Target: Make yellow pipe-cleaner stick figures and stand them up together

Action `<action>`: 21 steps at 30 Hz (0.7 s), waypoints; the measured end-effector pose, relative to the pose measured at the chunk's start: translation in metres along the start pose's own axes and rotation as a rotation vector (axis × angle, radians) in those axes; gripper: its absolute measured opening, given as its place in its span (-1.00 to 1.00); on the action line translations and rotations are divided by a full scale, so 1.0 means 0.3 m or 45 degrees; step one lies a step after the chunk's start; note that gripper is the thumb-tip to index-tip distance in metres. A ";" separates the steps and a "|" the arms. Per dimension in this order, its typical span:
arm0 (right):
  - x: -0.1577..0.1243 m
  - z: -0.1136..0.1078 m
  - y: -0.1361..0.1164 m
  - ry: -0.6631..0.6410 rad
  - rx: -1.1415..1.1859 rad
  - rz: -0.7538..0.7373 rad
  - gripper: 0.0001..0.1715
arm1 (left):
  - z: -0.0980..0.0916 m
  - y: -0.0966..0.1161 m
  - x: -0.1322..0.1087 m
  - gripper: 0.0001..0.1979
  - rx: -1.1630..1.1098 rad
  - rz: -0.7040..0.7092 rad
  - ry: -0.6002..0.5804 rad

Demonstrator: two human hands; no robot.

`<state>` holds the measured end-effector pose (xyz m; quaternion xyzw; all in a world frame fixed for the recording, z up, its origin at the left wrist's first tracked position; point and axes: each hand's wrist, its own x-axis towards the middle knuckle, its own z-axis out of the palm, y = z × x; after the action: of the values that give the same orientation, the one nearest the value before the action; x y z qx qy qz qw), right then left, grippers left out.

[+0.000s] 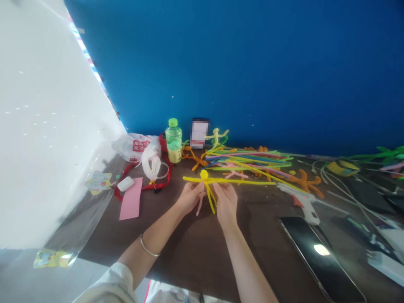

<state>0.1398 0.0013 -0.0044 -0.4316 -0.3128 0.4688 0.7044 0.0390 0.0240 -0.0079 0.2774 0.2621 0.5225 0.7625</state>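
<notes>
Yellow figure, stem-like, one: ball head, two outstretched arms, two legs trailing toward 6 o'clock. Position: between the hands, above the dark tabletop, arms toward 9 and 3 o'clock, the latter longer. Left hand, one: thumb and fingertips pinched closed at the body. Right hand, one: fingertips drawn together on the 3-o'clock arm. Pink stem, one: hanging beside the left fingertips; cannot tell whether gripped.

Containers, bearings from the figure. Bottle, one, 11 o'clock: upright, green cap on, contents unclear behind the label. Plastic bag, one, 10 o'clock: white, red print, contents hidden. White case, one, 9 o'clock: closed, partly on one pink card.

Others. Stem bundle, 2 o'clock: mixed colours, too overlapped to count. Pale-yellow figure, one, 12 o'clock. Glue gun, one, 3 o'clock. Black phone, one, 4 o'clock, lying flat.
</notes>
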 end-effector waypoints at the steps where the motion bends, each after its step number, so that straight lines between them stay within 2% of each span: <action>1: 0.000 0.001 -0.003 0.012 0.027 0.003 -0.74 | 0.002 0.000 -0.001 -0.71 0.005 0.003 -0.001; 11: 0.013 -0.004 0.000 0.069 0.304 0.224 -0.85 | -0.005 0.010 -0.005 -0.77 -0.170 -0.054 -0.058; 21: 0.008 0.010 0.016 0.011 0.270 0.317 -0.78 | -0.020 0.027 0.005 -0.77 -0.214 -0.074 0.025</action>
<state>0.1361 0.0053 -0.0073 -0.3922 -0.2026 0.5812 0.6837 0.0302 0.0287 -0.0067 0.1998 0.2327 0.5228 0.7953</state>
